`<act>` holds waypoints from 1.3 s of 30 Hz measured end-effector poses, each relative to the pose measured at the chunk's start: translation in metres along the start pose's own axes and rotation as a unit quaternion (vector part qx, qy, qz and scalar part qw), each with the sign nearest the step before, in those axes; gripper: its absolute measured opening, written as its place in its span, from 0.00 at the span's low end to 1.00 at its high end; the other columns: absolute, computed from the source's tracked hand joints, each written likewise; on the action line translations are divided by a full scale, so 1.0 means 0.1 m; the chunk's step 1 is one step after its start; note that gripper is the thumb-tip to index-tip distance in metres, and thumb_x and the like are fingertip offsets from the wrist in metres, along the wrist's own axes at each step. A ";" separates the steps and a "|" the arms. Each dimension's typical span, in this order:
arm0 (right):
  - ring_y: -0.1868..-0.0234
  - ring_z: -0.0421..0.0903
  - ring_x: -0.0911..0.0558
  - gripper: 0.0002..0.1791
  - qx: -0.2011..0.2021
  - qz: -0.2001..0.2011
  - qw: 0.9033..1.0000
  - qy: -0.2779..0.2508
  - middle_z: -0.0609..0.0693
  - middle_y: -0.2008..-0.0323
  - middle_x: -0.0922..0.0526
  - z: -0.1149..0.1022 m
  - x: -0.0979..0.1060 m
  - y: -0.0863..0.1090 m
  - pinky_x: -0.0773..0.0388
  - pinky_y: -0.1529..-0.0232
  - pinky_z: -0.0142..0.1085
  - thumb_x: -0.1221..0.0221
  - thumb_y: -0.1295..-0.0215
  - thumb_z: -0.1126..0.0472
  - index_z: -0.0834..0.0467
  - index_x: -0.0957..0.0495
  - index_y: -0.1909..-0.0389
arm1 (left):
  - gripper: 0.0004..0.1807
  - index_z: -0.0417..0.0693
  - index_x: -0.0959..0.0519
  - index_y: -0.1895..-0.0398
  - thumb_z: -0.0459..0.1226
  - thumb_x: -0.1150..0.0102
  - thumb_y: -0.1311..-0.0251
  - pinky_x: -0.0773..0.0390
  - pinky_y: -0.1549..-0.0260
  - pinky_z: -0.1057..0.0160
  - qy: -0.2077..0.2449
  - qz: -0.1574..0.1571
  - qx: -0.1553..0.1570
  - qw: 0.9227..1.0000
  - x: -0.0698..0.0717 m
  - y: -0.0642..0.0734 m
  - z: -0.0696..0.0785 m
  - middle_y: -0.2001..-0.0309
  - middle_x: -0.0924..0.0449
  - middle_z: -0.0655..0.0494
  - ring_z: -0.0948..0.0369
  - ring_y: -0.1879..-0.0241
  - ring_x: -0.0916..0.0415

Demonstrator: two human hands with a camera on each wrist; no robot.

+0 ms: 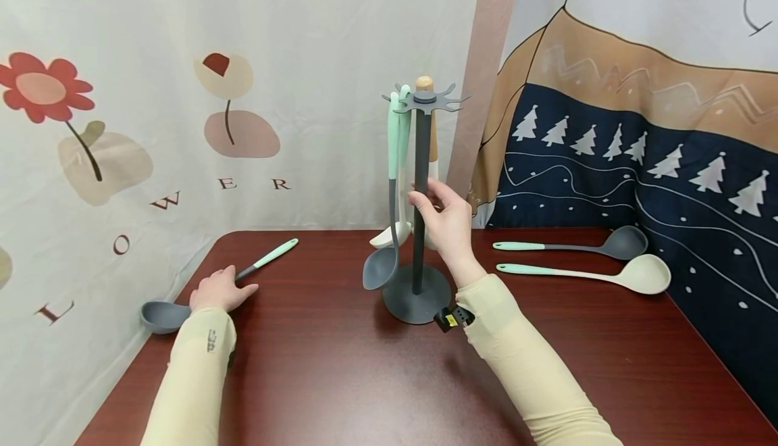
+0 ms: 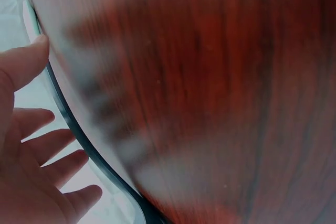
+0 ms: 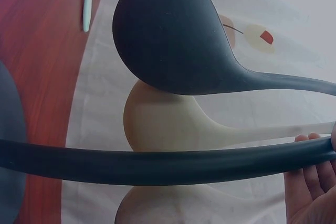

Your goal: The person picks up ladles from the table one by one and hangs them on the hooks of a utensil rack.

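Observation:
My left hand (image 1: 217, 290) reaches over a grey ladle (image 1: 164, 317) with a mint handle lying at the table's left edge. In the left wrist view its fingers (image 2: 58, 145) are spread alongside the ladle's shaft (image 2: 65, 111). My right hand (image 1: 448, 219) grips the dark post (image 1: 421, 155) of a utensil stand, thumb in front and fingers behind. From the stand's top hang a grey ladle (image 3: 168, 35) with a mint handle, a white ladle (image 3: 163, 124) behind it, and a white utensil with a wooden handle (image 1: 434, 142), its lower end mostly hidden by the hand.
On the right of the brown table (image 1: 340, 378) lie a grey ladle (image 1: 626, 242) and a white one (image 1: 645, 275), both mint-handled. The stand's round base (image 1: 419, 307) rests mid-table. Printed curtains (image 1: 340, 61) hang behind the table and along its sides.

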State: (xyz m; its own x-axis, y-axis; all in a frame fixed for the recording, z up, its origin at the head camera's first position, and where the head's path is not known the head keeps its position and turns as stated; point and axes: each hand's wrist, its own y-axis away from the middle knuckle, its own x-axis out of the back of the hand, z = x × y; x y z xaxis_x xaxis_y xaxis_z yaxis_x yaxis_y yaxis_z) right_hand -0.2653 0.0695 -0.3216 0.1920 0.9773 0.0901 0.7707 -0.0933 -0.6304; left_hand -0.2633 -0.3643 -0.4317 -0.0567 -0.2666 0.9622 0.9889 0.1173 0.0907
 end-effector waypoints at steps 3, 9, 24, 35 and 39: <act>0.62 0.47 0.15 0.14 0.000 0.000 1.000 0.003 0.54 0.62 0.13 0.00 0.00 0.00 0.17 0.55 0.42 0.35 0.34 0.61 0.62 0.16 0.50 | 0.36 0.31 0.32 0.44 0.55 0.40 0.39 0.29 0.60 0.34 -0.005 -0.001 0.003 1.000 0.00 -0.01 0.00 0.45 0.30 0.28 0.30 0.51 0.31; 0.62 0.46 0.15 0.13 0.003 0.002 1.000 0.009 0.54 0.62 0.13 0.00 0.00 0.00 0.17 0.55 0.42 0.35 0.34 0.62 0.62 0.16 0.51 | 0.31 0.32 0.30 0.48 0.49 0.37 0.40 0.28 0.62 0.34 -0.010 0.002 0.011 1.000 0.00 -0.03 -0.02 0.48 0.28 0.28 0.30 0.53 0.29; 0.61 0.47 0.15 0.14 0.005 0.001 1.000 0.006 0.54 0.61 0.13 0.00 0.00 0.00 0.17 0.54 0.41 0.35 0.35 0.62 0.64 0.16 0.51 | 0.19 0.35 0.27 0.56 0.42 0.36 0.40 0.25 0.70 0.39 -0.014 -0.004 0.026 1.000 -0.01 -0.11 -0.10 0.57 0.24 0.31 0.35 0.58 0.25; 0.62 0.47 0.15 0.13 0.000 0.001 1.000 0.013 0.54 0.62 0.13 0.01 0.00 0.00 0.17 0.55 0.42 0.35 0.34 0.61 0.60 0.16 0.51 | 0.10 0.36 0.23 0.60 0.33 0.39 0.43 0.24 0.71 0.43 -0.007 0.013 0.006 1.000 0.00 -0.11 -0.11 0.60 0.23 0.32 0.39 0.61 0.24; 0.63 0.47 0.15 0.13 0.008 0.002 1.000 0.011 0.54 0.63 0.13 0.01 0.00 0.00 0.17 0.56 0.43 0.35 0.35 0.61 0.60 0.15 0.52 | 0.06 0.38 0.22 0.64 0.29 0.42 0.46 0.25 0.74 0.45 -0.003 0.022 0.000 1.000 0.02 -0.10 -0.09 0.61 0.22 0.34 0.42 0.64 0.24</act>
State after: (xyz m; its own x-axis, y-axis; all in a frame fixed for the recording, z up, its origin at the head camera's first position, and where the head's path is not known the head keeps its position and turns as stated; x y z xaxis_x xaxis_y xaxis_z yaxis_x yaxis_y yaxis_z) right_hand -0.2660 0.0696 -0.3224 0.2083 0.9725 0.1043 0.7604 -0.0939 -0.6427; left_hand -0.2723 -0.3744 -0.4332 -0.0133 -0.2544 0.9670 0.9906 0.1280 0.0473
